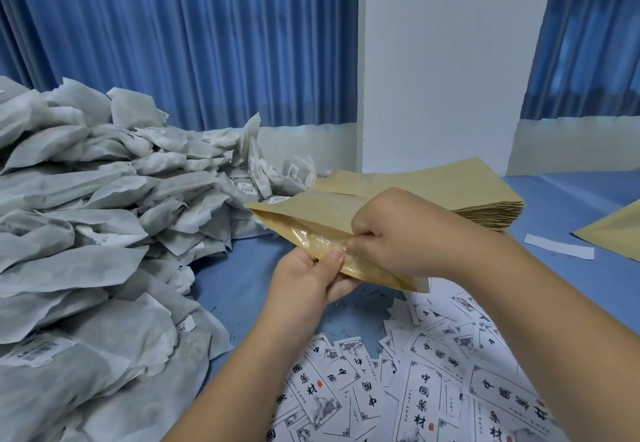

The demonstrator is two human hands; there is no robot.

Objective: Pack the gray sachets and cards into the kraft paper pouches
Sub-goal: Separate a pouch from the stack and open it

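Note:
A kraft paper pouch (311, 215) is held above the blue table in the middle of the view, its mouth turned toward me and slightly parted. My left hand (308, 280) pinches the pouch's near lip from below with thumb on top. My right hand (394, 230) pinches the upper lip just right of it. A big heap of gray sachets (90, 234) fills the left side. White printed cards (433, 382) lie scattered at the lower right. A stack of flat kraft pouches (450, 192) sits behind my hands.
Another kraft pouch (613, 227) pokes in at the right edge, with a white paper strip (559, 247) beside it. The table has a blue cover (239, 286). Blue curtains and a white pillar stand behind.

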